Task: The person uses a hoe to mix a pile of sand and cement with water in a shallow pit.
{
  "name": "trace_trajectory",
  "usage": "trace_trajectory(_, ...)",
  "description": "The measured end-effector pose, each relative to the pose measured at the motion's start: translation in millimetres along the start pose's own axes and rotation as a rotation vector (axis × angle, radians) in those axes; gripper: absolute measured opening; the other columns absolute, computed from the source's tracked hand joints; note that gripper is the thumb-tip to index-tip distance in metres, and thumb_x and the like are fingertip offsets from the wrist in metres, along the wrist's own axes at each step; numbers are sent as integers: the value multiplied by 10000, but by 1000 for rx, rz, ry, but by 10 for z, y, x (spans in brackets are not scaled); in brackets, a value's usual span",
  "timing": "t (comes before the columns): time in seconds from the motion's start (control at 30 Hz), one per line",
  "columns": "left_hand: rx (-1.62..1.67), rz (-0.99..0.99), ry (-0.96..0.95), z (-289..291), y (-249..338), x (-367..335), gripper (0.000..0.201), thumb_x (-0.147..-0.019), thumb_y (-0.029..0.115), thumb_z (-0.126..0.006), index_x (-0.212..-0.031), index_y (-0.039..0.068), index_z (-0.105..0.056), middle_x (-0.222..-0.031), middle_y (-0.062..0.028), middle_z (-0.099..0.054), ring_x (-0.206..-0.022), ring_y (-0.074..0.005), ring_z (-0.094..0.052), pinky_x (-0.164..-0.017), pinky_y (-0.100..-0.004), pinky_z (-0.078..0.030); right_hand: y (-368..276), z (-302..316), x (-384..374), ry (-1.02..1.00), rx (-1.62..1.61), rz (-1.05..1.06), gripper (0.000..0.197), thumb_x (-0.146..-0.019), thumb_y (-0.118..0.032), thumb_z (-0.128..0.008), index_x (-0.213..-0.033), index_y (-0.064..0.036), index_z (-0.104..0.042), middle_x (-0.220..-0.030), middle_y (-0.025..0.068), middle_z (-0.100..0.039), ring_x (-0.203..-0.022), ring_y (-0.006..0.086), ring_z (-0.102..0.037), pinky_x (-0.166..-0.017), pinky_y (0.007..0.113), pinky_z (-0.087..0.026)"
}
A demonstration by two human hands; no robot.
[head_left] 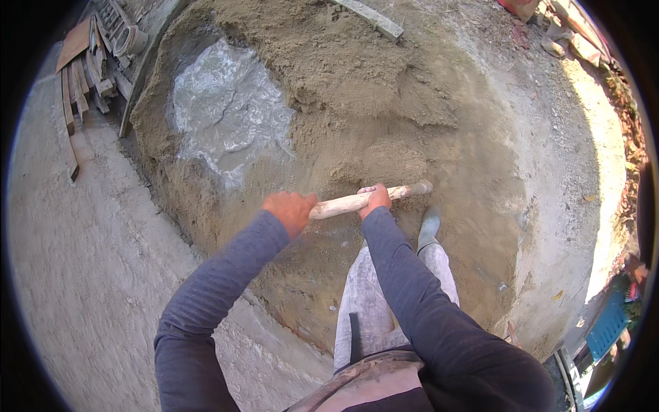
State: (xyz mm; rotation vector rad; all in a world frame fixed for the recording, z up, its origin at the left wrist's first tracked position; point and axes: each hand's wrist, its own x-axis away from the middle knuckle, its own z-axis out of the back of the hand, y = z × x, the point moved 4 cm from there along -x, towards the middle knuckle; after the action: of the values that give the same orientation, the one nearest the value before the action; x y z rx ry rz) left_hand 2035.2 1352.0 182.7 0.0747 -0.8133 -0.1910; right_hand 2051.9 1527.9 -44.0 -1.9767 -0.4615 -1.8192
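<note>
A pale wooden tool handle (pixel 340 206) lies crosswise before me, low over the sand. My left hand (pixel 290 211) is closed round its left end. Farther along, my right hand (pixel 375 199) wraps it near the middle. The right end of the handle looks grey and dirty, and I cannot make out the tool's working head. Beyond my hands rises a heap of brown sand (pixel 357 89). Wet grey cement slurry (pixel 230 99) fills a hollow in the heap's left part.
A rubber boot (pixel 429 228) stands on the sand below the handle's right end. At the far left lie stacked planks (pixel 86 75) beside a bucket (pixel 130 41). A board (pixel 374 19) rests at the heap's top edge. Concrete ground (pixel 89 261) borders the left side.
</note>
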Motion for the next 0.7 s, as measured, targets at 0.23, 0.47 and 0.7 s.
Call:
trace_trajectory(0.23, -134, 330, 278, 1484, -846, 2203, 144, -716, 65, -604, -845, 113, -563, -674, -158, -594, -654, -386, -585, -583, -468, -436, 1452, -1097, 2389, -425, -16, -340, 132, -910, -145, -505, -910, -36, -430, -785, 65, -487, -667, 205, -564, -669, 421, -550)
trace_trajectory(0.47, 7, 494, 230, 772, -454, 2420, 117, -711, 112, -634, -818, 96, -591, -691, -179, -605, -684, -381, -603, -602, -467, -457, 1211, -584, 2286, -462, 192, -173, 268, -884, -183, -604, -1019, -26, -433, -813, 85, -560, -660, 218, -613, -611, 388, -534)
trace_trajectory(0.7, 974, 163, -114, -2278, 2213, 318, 416, -723, 219, -691, -1080, 53, -555, -891, -233, -635, -879, -403, -611, -776, -455, -475, -1438, 1839, -450, -108, 409, 195, 221, -811, -86, -623, -944, -78, -448, -692, 66, -510, -557, 180, -540, -482, 346, -488)
